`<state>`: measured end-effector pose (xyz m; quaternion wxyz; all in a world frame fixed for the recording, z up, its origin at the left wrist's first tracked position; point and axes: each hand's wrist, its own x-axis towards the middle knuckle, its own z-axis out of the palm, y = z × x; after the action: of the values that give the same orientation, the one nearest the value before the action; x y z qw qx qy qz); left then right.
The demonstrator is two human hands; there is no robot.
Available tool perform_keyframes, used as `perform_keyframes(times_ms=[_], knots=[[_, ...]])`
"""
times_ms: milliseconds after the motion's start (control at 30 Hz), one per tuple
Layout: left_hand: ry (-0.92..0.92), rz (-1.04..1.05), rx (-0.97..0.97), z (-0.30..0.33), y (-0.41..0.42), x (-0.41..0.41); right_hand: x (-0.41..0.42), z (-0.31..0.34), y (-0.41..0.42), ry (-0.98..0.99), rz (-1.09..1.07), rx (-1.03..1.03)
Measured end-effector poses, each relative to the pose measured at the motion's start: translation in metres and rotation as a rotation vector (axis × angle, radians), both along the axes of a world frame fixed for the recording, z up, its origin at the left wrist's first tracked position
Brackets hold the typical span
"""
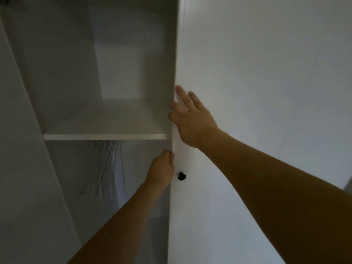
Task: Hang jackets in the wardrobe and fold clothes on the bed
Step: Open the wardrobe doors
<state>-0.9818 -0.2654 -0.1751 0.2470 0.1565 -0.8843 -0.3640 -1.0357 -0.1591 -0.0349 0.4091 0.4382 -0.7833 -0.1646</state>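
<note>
Wardrobe door point(247, 73) stands at 3 o'clock. Right hand point(190, 119) lies flat on it, fingers straight and slightly spread. Left hand point(162, 172), at 6 o'clock of the right, curls fingers round the door edge beside black knob point(181, 176). Hangers point(106, 168) hang under shelf point(104, 137).

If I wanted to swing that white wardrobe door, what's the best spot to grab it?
Probably the small black knob on the door face: it sticks out, so fingers can pinch it from the front. The free edge also works; the left hand curls round it from the open side, while the right hand lies flat higher up.
</note>
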Motion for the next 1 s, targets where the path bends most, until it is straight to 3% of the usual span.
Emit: perform_keyframes(times_ms=[233,500,600,767,1000], knots=[[-0.029,0.063,-0.078,0.003,0.056,0.058,0.064,0.002,0.047,-0.006,0.014,0.004],[-0.106,0.014,-0.194,0.01,0.168,0.136,0.144,0.003,0.165,0.016,0.01,0.019],[-0.092,-0.074,-0.206,0.012,0.213,0.157,0.163,-0.004,0.224,0.055,-0.047,0.003],[-0.05,-0.159,-0.429,0.016,0.286,0.165,0.182,-0.004,0.314,0.048,-0.194,0.01],[-0.002,-0.239,-0.348,0.012,0.375,0.148,0.181,-0.002,0.415,0.076,-0.392,0.016]])
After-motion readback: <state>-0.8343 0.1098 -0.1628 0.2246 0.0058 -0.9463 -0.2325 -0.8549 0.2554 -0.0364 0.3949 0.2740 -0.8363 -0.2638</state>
